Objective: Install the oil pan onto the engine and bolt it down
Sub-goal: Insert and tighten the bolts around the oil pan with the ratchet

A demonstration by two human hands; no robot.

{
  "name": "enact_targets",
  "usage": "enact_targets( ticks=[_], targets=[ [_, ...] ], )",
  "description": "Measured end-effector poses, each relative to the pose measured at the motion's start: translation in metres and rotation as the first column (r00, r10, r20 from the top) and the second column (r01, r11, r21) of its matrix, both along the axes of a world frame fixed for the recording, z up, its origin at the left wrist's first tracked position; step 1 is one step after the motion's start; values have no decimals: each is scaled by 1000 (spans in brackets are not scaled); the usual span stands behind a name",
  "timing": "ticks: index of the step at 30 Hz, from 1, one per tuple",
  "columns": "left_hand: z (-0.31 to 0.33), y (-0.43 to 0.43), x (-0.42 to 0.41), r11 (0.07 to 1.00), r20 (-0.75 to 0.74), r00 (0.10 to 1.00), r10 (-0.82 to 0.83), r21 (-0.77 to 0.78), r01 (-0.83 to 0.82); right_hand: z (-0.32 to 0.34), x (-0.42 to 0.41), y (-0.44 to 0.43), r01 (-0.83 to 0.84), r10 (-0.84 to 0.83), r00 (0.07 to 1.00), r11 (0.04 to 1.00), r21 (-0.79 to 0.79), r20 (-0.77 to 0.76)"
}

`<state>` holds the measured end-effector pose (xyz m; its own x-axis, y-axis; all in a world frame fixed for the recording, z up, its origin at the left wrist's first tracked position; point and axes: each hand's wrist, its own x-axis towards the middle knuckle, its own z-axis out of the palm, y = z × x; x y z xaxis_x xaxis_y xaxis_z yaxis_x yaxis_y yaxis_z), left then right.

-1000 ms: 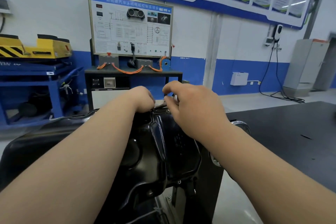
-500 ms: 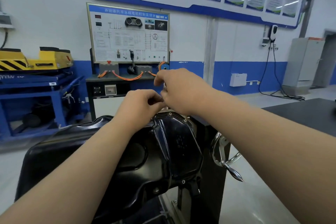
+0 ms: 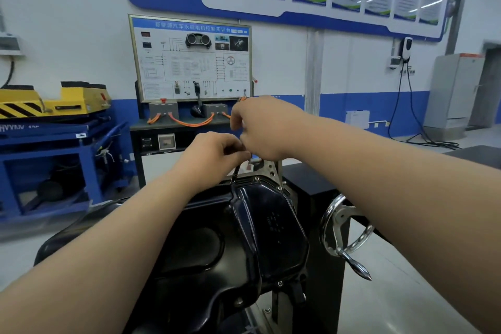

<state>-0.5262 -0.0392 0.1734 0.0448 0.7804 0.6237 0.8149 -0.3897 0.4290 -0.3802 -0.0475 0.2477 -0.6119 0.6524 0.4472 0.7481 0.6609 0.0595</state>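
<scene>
Where hands (image 3: 238, 138) meet: oil pan (image 3: 260, 228), handwheel (image 3: 343, 228) beside.

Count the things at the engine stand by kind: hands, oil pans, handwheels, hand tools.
Hands: 2, the left hand and the right hand
Oil pan: 1
Handwheel: 1
Thin tool: 1, held in the left hand
Total: 5

Training board (image 3: 191, 58) w/ orange cables (image 3: 189, 122) at wall; yellow lift (image 3: 51, 102) left; grey cabinet (image 3: 455, 89) right.
</scene>
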Motion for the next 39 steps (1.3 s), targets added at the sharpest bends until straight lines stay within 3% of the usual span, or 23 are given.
enact_targets(
  ticks=[6,10,13,15,17,19,21,24,28,30,32,34,37,39],
  targets=[
    [-6,3,17,985,11,1000,15,169,-17,-10,-1,14,103,-98,990,994,47,-102],
    [-6,1,10,990,82,997,3,137,-14,-1,5,4,-18,19,1000,998,-57,8],
    [-9,-1,3,996,83,996,-22,85,15,8,16,-6,-17,22,995,999,-47,95],
    [-11,0,2,996,72,997,-7,93,1,16,24,-11,66,-70,993,997,39,93],
    [-11,1,5,994,57,998,-20,111,13,18,27,-13,94,-141,976,960,265,167],
    [-11,2,5,995,55,998,-32,94,27,16,25,-11,-45,-93,954,894,445,284],
    [-15,-1,5,996,24,998,-58,68,56,17,27,-9,-156,-39,926,866,474,375],
    [-16,2,9,997,-13,999,-32,73,33,14,31,-8,-71,-49,962,905,420,270],
    [-6,12,13,999,132,991,-1,35,-3,2,26,-7,98,-94,995,990,102,-38],
    [-7,4,12,993,57,998,13,119,-20,5,28,-6,74,-85,995,979,191,49],
    [-11,-4,11,988,4,1000,-9,157,9,11,34,-5,-72,-22,969,928,365,247],
    [-14,-6,13,989,-11,999,-36,142,37,17,40,-1,-195,13,921,881,431,389],
    [-12,-3,19,992,42,999,-3,126,-2,11,38,-2,-78,-48,963,891,446,264],
    [-12,-2,19,985,72,997,37,164,-48,2,33,-2,103,-122,991,950,294,49]
  ],
)
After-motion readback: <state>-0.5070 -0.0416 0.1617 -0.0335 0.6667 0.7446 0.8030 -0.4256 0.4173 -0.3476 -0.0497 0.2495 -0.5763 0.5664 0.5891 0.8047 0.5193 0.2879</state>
